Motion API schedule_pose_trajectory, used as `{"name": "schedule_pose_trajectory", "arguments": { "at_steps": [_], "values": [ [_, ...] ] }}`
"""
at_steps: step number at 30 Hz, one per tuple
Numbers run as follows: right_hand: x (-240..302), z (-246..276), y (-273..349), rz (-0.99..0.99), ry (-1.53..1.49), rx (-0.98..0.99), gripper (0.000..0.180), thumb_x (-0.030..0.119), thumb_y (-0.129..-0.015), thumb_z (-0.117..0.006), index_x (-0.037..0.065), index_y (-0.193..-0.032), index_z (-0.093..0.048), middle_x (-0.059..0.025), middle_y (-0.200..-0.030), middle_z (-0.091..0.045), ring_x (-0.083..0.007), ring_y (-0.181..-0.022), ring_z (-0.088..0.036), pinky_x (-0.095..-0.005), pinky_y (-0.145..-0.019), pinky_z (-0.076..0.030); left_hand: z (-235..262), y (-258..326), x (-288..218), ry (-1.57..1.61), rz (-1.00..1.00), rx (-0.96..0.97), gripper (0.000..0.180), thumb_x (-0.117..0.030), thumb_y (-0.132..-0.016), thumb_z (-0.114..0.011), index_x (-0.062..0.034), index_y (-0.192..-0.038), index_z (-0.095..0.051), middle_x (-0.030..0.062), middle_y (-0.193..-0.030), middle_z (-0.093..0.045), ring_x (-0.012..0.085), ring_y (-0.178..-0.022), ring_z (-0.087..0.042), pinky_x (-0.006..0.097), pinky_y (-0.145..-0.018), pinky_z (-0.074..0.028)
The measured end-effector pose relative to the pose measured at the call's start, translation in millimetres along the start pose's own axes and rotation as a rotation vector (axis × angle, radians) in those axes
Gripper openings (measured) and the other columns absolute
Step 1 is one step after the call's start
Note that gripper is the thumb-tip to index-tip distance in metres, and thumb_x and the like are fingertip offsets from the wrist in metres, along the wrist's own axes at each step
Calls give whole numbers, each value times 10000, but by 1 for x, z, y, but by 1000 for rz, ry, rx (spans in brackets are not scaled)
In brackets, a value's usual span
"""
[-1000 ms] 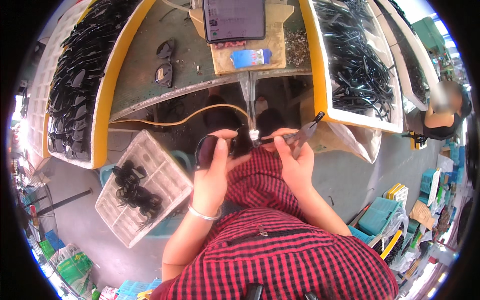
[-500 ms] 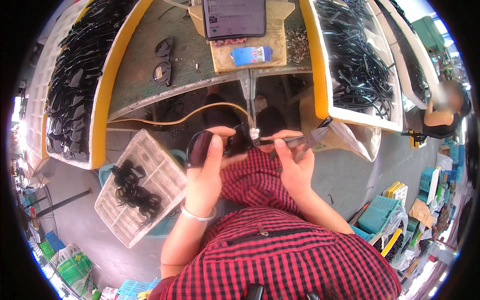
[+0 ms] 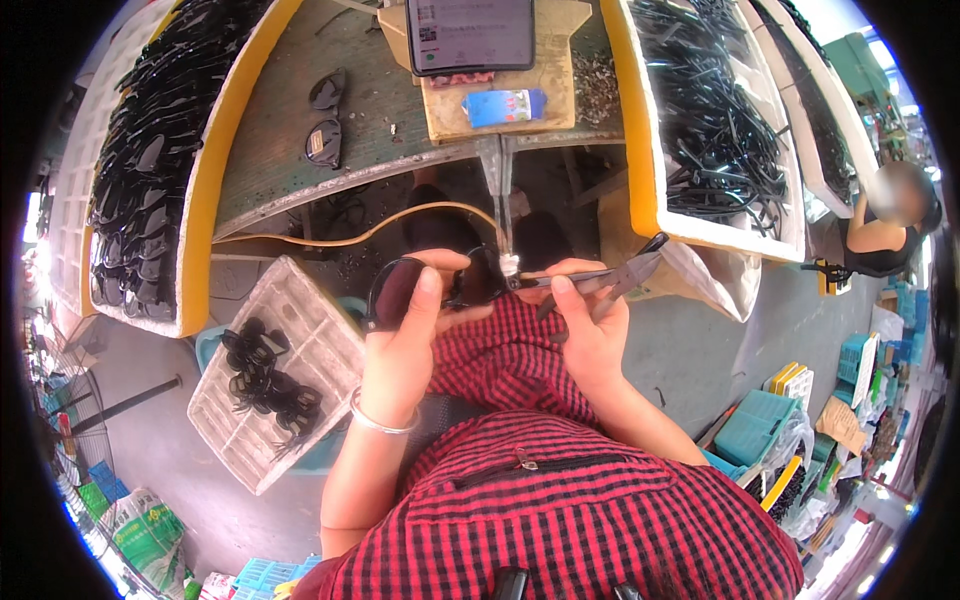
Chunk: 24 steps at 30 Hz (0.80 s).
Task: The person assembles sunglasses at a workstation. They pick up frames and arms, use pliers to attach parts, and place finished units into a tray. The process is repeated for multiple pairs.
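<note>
A pair of dark sunglasses (image 3: 393, 292) is held by the lens edge between the thumb and fingers of my left hand (image 3: 408, 335). Its second lens reaches toward the white-tipped end of a narrow metal post (image 3: 503, 215) that hangs from the table edge. On the other side of that tip, my right hand (image 3: 595, 340) is closed around grey pliers (image 3: 634, 273), whose jaws point away to the right. A thin dark piece, perhaps a temple arm, shows at the right fingertips beside the post; its far end is hidden.
Foam trays of sunglasses (image 3: 150, 200) and dark temple arms (image 3: 710, 130) flank the table (image 3: 390, 110). On it lie another pair of sunglasses (image 3: 325, 120), a phone (image 3: 470, 40) and a blue packet (image 3: 503, 107). A tilted tray (image 3: 330, 370) holds small dark bundles. A person (image 3: 885, 230) sits right.
My left hand and the sunglasses have shifted slightly left and down. My right hand with the pliers has barely moved.
</note>
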State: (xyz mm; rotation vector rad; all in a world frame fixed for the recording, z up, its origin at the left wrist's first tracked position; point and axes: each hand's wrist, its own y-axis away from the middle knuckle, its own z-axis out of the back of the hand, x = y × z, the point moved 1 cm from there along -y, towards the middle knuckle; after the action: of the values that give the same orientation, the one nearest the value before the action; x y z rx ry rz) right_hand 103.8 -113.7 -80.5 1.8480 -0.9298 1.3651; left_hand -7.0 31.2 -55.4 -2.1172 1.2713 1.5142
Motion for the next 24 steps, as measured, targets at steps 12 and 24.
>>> {"name": "schedule_pose_trajectory", "arguments": {
  "at_steps": [12, 24],
  "values": [
    [-2, -1, 1, 19, 14, -6, 142, 51, -965, -544, -25, -1085, -551, -143, -931, -677, -221, -871, -684, -342, -821, -536, 3, -2, 0, 58, 27, 19, 289, -244, -1043, -443, -6, -1161, -557, 139, -1077, -628, 271, -1005, -657, 466, -858, -575],
    [-6, 1, 2, 25, -7, -9, 148, 44, -959, -582, -26, -1089, -569, -108, -951, -672, -192, -875, -690, -305, -821, -537, 5, -3, 1, 53, 27, 16, 295, -242, -1045, -438, 5, -1154, -558, 136, -1047, -627, 266, -986, -659, 465, -847, -580]
  ]
}}
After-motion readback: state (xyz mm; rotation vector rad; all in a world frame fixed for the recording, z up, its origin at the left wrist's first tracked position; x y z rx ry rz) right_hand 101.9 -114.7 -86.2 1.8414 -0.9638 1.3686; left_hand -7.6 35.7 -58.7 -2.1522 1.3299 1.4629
